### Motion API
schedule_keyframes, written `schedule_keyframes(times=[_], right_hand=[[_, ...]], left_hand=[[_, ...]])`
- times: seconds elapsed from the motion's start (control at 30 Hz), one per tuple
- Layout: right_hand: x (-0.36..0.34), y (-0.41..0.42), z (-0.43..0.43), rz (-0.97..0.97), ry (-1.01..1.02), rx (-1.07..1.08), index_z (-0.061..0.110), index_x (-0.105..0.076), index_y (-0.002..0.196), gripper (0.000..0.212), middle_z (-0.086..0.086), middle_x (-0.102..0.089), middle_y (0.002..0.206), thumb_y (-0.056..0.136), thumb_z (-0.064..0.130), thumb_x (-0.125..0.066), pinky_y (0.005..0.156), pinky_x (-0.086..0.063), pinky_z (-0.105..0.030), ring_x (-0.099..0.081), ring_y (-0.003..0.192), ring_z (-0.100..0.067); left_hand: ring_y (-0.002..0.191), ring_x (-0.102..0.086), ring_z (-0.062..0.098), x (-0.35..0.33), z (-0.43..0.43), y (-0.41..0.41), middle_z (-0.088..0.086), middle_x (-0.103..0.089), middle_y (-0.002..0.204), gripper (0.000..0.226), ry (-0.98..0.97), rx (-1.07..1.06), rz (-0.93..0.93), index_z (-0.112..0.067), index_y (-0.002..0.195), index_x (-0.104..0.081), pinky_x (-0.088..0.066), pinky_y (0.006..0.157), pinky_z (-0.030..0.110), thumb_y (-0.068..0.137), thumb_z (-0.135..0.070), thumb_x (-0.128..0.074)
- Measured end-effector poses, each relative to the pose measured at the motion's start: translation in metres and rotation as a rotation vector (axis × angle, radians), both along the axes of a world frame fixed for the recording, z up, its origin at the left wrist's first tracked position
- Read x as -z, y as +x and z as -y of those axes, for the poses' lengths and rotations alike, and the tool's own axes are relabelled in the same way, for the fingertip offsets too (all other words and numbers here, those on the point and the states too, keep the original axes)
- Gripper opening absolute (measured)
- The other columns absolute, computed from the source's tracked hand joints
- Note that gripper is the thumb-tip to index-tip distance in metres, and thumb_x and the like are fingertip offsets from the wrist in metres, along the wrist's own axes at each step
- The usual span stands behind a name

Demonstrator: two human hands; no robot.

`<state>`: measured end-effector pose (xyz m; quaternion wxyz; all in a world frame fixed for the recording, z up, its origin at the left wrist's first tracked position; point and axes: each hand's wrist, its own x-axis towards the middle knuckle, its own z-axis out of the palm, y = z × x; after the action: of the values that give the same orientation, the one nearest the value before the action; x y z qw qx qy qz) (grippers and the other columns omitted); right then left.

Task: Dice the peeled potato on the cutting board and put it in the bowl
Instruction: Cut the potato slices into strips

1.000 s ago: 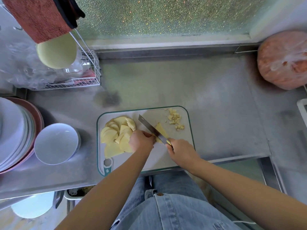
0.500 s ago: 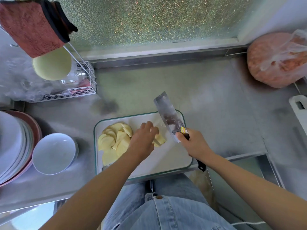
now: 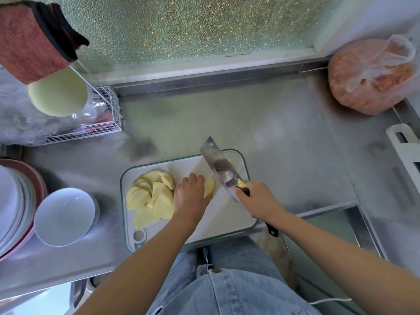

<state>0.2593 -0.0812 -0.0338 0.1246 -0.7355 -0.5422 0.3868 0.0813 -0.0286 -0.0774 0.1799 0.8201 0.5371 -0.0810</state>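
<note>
At my far left a stack of plates [image 3: 11,208] sits on the steel worktop [image 3: 284,144], and the white bowl [image 3: 64,215] stands just beside it, tipped a little against the stack. Behind them is a wire rack [image 3: 106,114], with a red cloth [image 3: 29,42] hanging above it.

Next comes the cutting board [image 3: 227,219], white with a green rim, lying near the worktop's front edge. On its left half the potato slices [image 3: 150,196] lie fanned in a loose pile. My left hand [image 3: 189,196] is just right of that pile. Its fingers are bent down over a potato piece [image 3: 210,187], holding it against the board near the middle.

Just right of that piece is the cleaver [image 3: 221,169], lifted and tilted so its broad side faces up, with its tip toward the board's far right corner. I cannot tell whether its edge touches the board. Something pale shows past the blade in that corner, perhaps diced bits, but it is too blurred to be sure. My right hand [image 3: 259,201] is wrapped tight round the black handle, whose end pokes out below my wrist.

Well to the right, a plastic bag [image 3: 372,76] of orange stuff sits in the far corner of the worktop.
</note>
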Motion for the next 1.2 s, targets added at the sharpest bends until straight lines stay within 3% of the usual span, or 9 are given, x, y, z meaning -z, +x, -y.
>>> schedule_keyframes(times=[0.17,0.37,0.53,0.7,0.8,1.03,1.2], right_hand=[[0.005,-0.009,-0.003,0.136,-0.057,-0.161,0.021,-0.031,0.059,0.039,0.003,-0.039,0.055,0.095,0.028,-0.045,0.055,-0.028,-0.033,-0.038,0.054,-0.019],[0.006,-0.010,-0.003,0.284,-0.053,-0.275,0.020,-0.038,0.071,0.027,-0.007,-0.056,0.072,0.096,0.028,-0.040,0.058,-0.030,-0.033,-0.053,0.070,-0.031],[0.005,-0.013,-0.001,0.289,-0.086,-0.306,0.018,-0.039,0.077,0.023,-0.003,-0.049,0.070,0.098,0.026,-0.037,0.058,-0.031,-0.032,-0.047,0.066,-0.026],[0.014,-0.020,0.000,0.291,-0.101,-0.287,0.019,-0.044,0.088,0.018,-0.008,-0.059,0.080,0.100,0.026,-0.034,0.059,-0.031,-0.032,-0.044,0.067,-0.023],[0.022,-0.024,0.002,0.287,-0.088,-0.258,0.016,-0.051,0.097,0.021,-0.002,-0.052,0.074,0.101,0.028,-0.033,0.059,-0.033,-0.032,-0.045,0.066,-0.022],[0.018,-0.020,-0.011,0.165,-0.038,-0.142,0.021,-0.036,0.064,0.036,0.002,-0.043,0.057,0.097,0.032,-0.045,0.055,-0.030,-0.033,-0.044,0.055,-0.021],[0.003,-0.015,-0.010,0.202,-0.072,-0.240,0.024,-0.033,0.063,0.036,0.003,-0.042,0.058,0.097,0.031,-0.043,0.056,-0.030,-0.033,-0.046,0.060,-0.024]], left_hand=[[0.107,-0.048,0.023,0.008,0.012,-0.005,0.003,-0.049,0.117,0.049,0.009,-0.103,0.115,-0.016,0.122,-0.049,-0.042,0.091,0.031,0.087,-0.048,-0.062],[0.101,-0.053,0.025,0.010,0.013,-0.005,0.005,-0.058,0.108,0.035,0.020,-0.171,0.179,-0.011,0.111,-0.062,-0.047,0.084,0.033,0.086,-0.036,-0.068],[0.101,-0.052,0.022,0.008,0.011,-0.003,0.002,-0.058,0.109,0.033,-0.008,-0.193,0.191,-0.013,0.112,-0.063,-0.048,0.081,0.032,0.085,-0.032,-0.070],[0.098,-0.053,0.024,0.008,0.011,-0.003,0.003,-0.060,0.106,0.031,-0.025,-0.221,0.215,-0.011,0.107,-0.066,-0.049,0.078,0.036,0.082,-0.027,-0.073],[0.097,-0.053,0.024,0.008,0.010,-0.003,0.003,-0.060,0.104,0.031,-0.030,-0.228,0.223,-0.011,0.106,-0.067,-0.049,0.077,0.036,0.081,-0.027,-0.074],[0.106,-0.050,0.022,0.007,0.011,-0.007,0.003,-0.054,0.114,0.044,-0.035,-0.181,0.226,-0.014,0.120,-0.058,-0.046,0.088,0.033,0.085,-0.038,-0.069],[0.105,-0.051,0.021,0.009,0.011,-0.010,0.002,-0.056,0.112,0.041,-0.008,-0.186,0.219,-0.014,0.116,-0.060,-0.043,0.090,0.030,0.087,-0.042,-0.066]])
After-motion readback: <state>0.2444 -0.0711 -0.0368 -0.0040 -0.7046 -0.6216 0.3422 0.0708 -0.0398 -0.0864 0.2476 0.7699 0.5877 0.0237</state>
